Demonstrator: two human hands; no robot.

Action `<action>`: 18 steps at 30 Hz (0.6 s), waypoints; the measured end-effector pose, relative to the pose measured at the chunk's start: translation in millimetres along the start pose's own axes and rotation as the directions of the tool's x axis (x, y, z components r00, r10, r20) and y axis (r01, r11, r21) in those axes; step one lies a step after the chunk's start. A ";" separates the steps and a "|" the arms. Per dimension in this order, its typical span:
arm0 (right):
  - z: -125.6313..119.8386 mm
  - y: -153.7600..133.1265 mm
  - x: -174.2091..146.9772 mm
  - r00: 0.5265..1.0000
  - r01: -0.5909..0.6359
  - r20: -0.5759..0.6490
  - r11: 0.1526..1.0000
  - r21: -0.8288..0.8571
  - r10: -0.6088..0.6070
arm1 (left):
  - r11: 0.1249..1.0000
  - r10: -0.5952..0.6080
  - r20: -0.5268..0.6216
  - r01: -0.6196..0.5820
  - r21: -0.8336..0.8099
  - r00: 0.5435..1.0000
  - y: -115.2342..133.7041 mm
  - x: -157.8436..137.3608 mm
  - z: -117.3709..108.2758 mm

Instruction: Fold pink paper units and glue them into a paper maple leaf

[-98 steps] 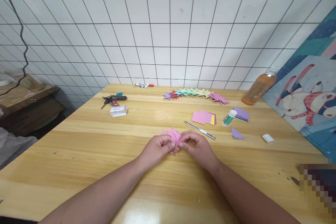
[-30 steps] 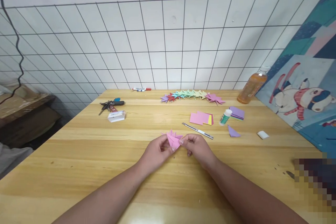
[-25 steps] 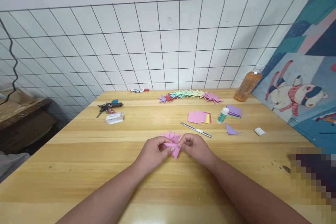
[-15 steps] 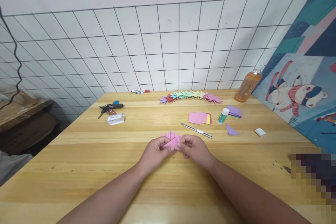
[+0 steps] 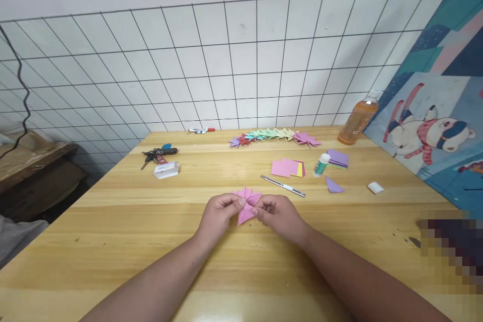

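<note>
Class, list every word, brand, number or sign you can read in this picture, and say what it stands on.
No text can be read with certainty.
Bottle: lettering, too blurred.
Glue stick: label print, too small.
White box: printed marks, too small.
Red-ended marker: blue marks, too small.
Pink folded paper: no lettering visible.

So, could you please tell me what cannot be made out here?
In the head view:
Pink folded paper: partly hidden by the left hand and right hand.
Glue stick: label print too small to read.
Dark object: obscured by pixelation, cut off by the right edge.
</note>
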State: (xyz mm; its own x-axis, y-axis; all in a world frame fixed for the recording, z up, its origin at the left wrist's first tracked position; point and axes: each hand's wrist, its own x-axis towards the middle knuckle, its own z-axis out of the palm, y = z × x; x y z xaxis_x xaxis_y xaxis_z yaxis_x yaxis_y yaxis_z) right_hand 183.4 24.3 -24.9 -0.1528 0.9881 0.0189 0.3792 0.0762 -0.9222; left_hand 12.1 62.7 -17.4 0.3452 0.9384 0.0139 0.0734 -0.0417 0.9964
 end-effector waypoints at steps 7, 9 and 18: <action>-9.4 9.6 4.0 0.999 0.034 -0.040 0.999 -0.032 -0.035 | 0.996 -0.091 0.233 0.085 0.036 0.968 -1.9 2.5 -2.7; -12.8 12.7 5.2 0.998 0.044 -0.039 0.998 -0.042 -0.045 | 0.990 -0.135 0.302 0.117 0.077 0.944 -3.8 2.5 -3.9; -9.0 7.6 -2.0 0.958 0.259 -0.048 0.928 -0.270 -0.281 | 0.988 -0.121 0.238 0.094 0.122 0.964 -10.9 -0.5 0.7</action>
State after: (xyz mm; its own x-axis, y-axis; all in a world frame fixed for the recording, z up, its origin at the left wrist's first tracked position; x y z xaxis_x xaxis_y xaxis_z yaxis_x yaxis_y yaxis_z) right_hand 194.8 24.1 -28.5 -0.2095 0.9320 0.2958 0.5582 0.3623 -0.7464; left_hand 11.7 62.5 -28.4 0.5462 0.8281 -0.1266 0.2191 0.0047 0.9757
